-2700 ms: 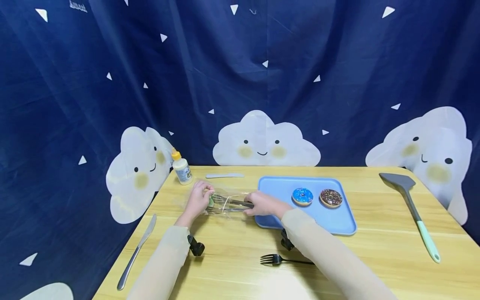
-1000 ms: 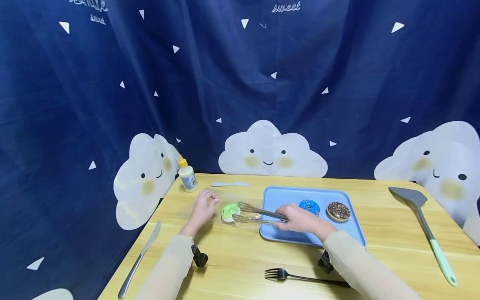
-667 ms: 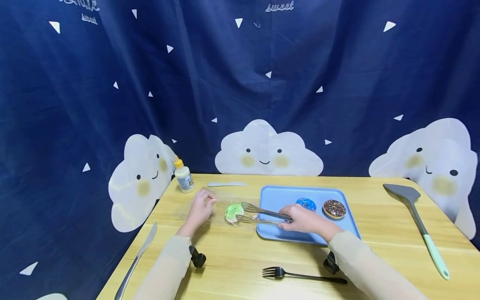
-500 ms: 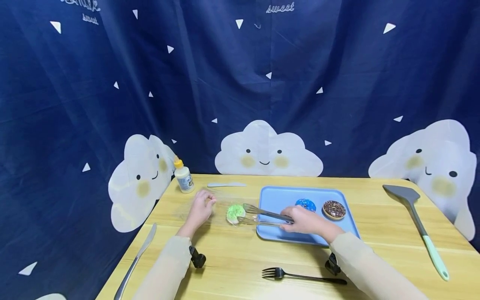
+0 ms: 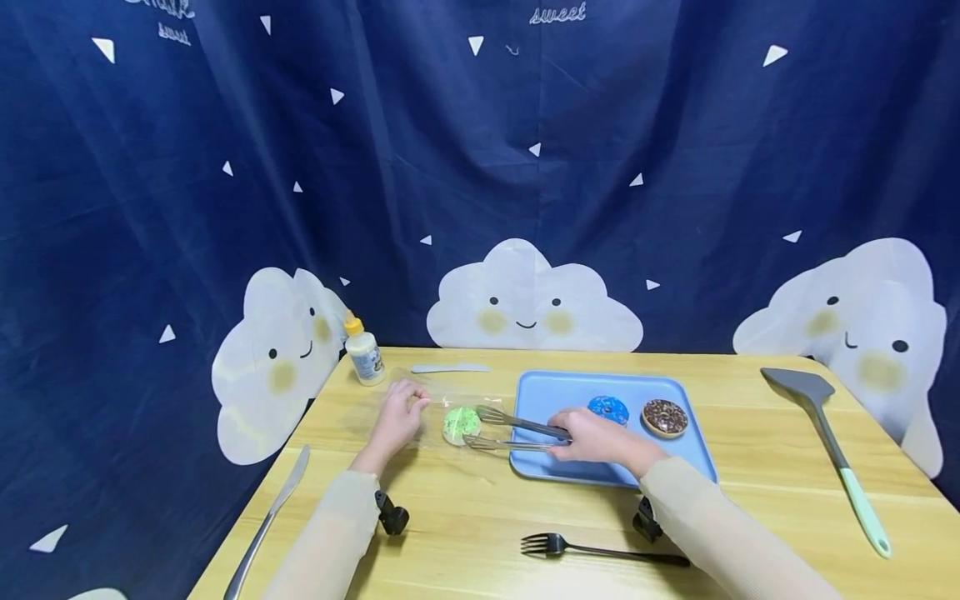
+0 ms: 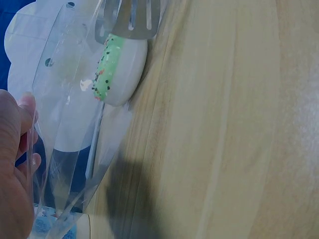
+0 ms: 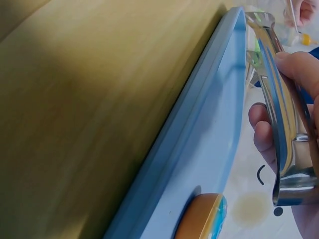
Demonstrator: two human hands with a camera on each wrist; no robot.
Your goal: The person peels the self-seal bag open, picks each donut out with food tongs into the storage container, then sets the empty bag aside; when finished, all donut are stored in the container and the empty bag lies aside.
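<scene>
In the head view my left hand (image 5: 397,414) pinches a clear plastic bag (image 5: 427,437) on the table's left half. A donut with green icing and sprinkles (image 5: 459,425) lies within the bag's spread; in the left wrist view the film (image 6: 65,99) stands beside it. My right hand (image 5: 596,437) grips metal tongs (image 5: 534,427) over the blue tray (image 5: 555,387). The slotted tong ends reach the donut's right edge, one overlapping it in the left wrist view. Whether they clamp it I cannot tell. The right wrist view shows the tongs (image 7: 289,134) between thumb and fingers.
A blue-iced donut (image 5: 609,408) and a chocolate donut (image 5: 664,418) sit on the tray. Around stand or lie a glue bottle (image 5: 364,354), a pale spreader (image 5: 450,367), a table knife (image 5: 270,517), a black fork (image 5: 600,550) and a spatula (image 5: 825,450).
Since the first frame, my right hand has drawn the tongs rightward, and the green donut has come out from beside my left hand. In the last half second tongs and donut shifted slightly left.
</scene>
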